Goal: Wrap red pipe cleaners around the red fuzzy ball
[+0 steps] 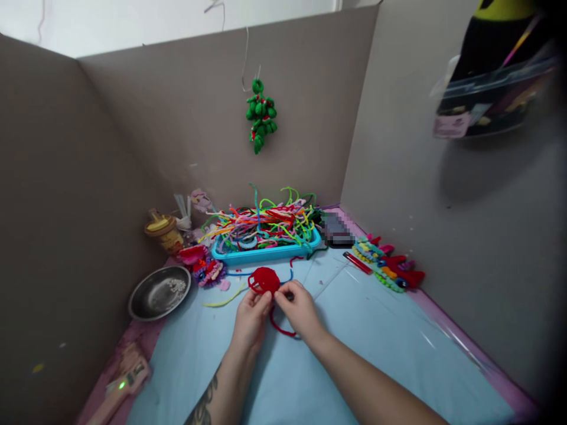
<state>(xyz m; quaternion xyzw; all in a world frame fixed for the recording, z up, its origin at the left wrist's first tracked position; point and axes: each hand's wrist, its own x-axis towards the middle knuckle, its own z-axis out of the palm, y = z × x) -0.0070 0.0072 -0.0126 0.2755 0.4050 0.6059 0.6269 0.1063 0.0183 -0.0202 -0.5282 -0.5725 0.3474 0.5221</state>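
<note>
A rounded red crocheted piece [266,280] is held above the blue table cover, with a loop at its left side. My left hand [251,316] is closed on its lower edge, thumb and fingers pinched together. At its lower right edge, the thumb and fingers of my right hand [300,308] are also pinched; exactly what lies between the fingertips is partly hidden. A red yarn tail [280,329] curves down between the hands onto the cover. Just behind lies a blue strand [239,274].
A blue tray [266,255] heaped with coloured yarn scraps stands at the back. Left are a metal bowl [160,293], a lidded cup [163,232] and a pink device [126,381]. A red cutter [358,263], phone [337,229] and crocheted pieces [390,264] lie right.
</note>
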